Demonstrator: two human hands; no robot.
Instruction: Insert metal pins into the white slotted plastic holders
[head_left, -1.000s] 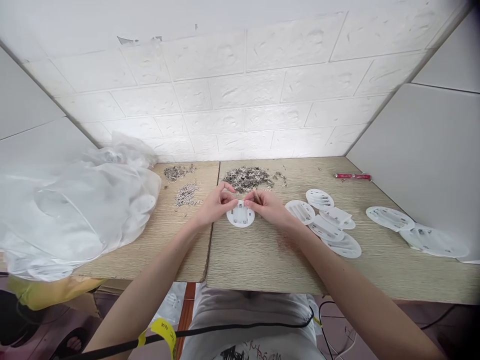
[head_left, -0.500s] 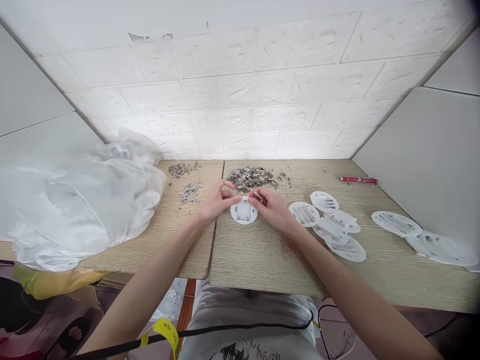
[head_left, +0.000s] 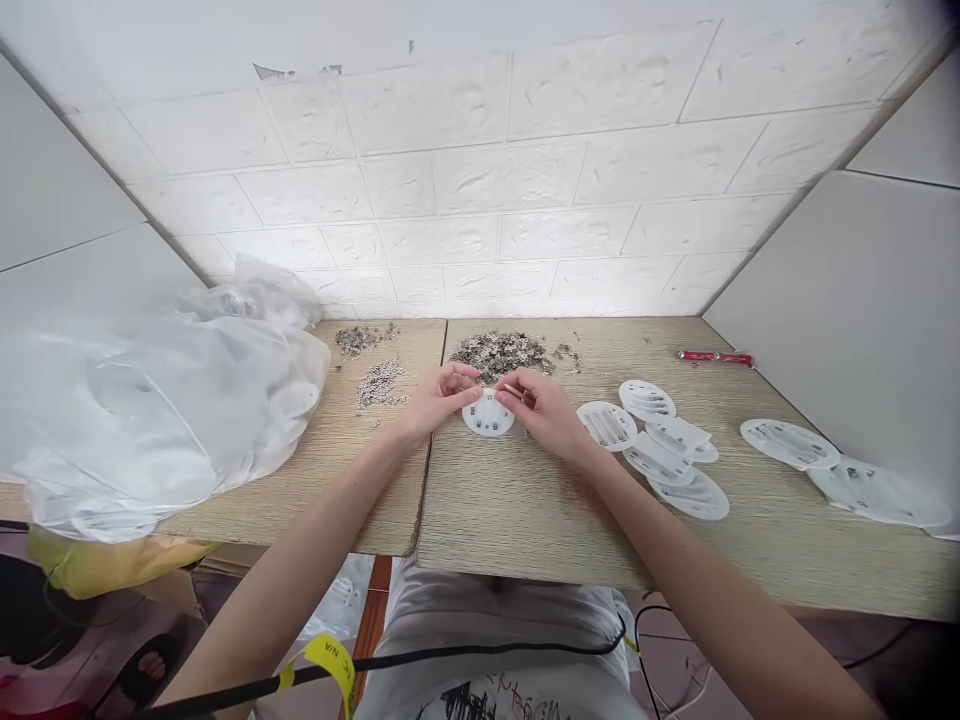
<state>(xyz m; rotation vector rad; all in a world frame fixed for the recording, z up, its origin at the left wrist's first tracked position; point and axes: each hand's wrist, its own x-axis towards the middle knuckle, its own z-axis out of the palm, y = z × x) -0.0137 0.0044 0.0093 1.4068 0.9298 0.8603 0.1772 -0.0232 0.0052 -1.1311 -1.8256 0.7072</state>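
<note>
Hands meet over a small round white plastic disc (head_left: 488,416) flat on the wooden table (head_left: 525,500): left hand (head_left: 439,398) pinches its left edge. Right hand (head_left: 541,407) at its right edge pinches something tiny, too small to identify; both lie equally near.

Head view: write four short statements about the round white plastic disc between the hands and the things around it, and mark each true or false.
1. Both hands, left hand and right hand, touch the round white plastic disc. True.
2. The grey pile of small metal parts lies nearer the person than the disc. False: it lies beyond it, toward the wall.
3. The clear plastic bag sits left of the hands. True.
4. The red pen-like stick lies on the bag. False: it lies on the wooden table, far right.
</note>
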